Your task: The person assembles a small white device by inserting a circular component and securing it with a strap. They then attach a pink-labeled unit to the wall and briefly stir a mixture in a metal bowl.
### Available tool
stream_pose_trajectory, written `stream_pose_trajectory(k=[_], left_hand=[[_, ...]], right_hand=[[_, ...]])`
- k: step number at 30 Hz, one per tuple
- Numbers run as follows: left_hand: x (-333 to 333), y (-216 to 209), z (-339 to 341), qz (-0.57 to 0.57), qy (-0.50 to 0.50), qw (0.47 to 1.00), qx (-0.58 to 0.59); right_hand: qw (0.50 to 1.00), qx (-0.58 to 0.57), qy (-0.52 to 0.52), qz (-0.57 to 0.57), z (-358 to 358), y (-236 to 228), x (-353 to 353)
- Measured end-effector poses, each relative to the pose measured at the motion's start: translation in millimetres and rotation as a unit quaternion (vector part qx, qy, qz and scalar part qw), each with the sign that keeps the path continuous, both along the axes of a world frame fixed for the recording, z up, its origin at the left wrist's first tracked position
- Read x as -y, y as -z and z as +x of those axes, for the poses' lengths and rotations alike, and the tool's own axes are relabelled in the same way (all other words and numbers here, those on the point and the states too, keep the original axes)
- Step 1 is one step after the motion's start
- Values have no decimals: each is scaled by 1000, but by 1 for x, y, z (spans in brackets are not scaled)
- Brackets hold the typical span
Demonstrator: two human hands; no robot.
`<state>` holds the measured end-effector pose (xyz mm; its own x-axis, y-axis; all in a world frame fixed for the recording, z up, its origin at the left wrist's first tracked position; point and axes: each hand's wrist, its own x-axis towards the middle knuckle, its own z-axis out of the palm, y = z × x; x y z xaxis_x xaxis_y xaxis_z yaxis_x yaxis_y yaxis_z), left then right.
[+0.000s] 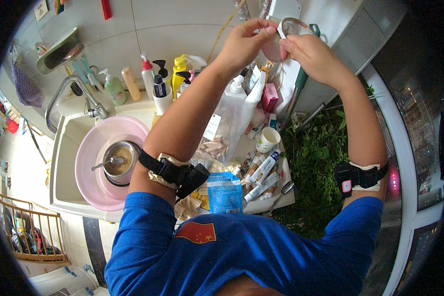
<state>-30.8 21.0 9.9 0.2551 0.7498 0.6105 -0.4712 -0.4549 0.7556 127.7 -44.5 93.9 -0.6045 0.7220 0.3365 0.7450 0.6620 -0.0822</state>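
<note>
Roll [281, 29] sits high above the counter's [140, 112] far right corner; I see right hand [308, 52] clamped on it, left hand's [249, 39] fingertips together alongside, probably for steadiness.

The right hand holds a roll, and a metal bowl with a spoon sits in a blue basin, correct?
Not quite: the head view shows a pink basin, not blue. The right hand holds a roll, and the metal bowl with a spoon sits in that basin.
</note>
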Motion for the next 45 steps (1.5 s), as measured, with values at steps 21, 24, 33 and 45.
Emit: stream_pose_trajectory(k=[21,24,33,45], left_hand=[[-5,-1,16,23,-29,998,-59],[-5,-4,20,36,-36,998,-26],[-10,1,38,29,-156,987,-28],[-23,6,43,9,-192,981,-13]], right_hand=[[983,83,152,63,5,2,7],[960,81,231,134,-2,9,10],[906,5,373,198,-6,23,9],[952,-243,159,95,40,26,-44]])
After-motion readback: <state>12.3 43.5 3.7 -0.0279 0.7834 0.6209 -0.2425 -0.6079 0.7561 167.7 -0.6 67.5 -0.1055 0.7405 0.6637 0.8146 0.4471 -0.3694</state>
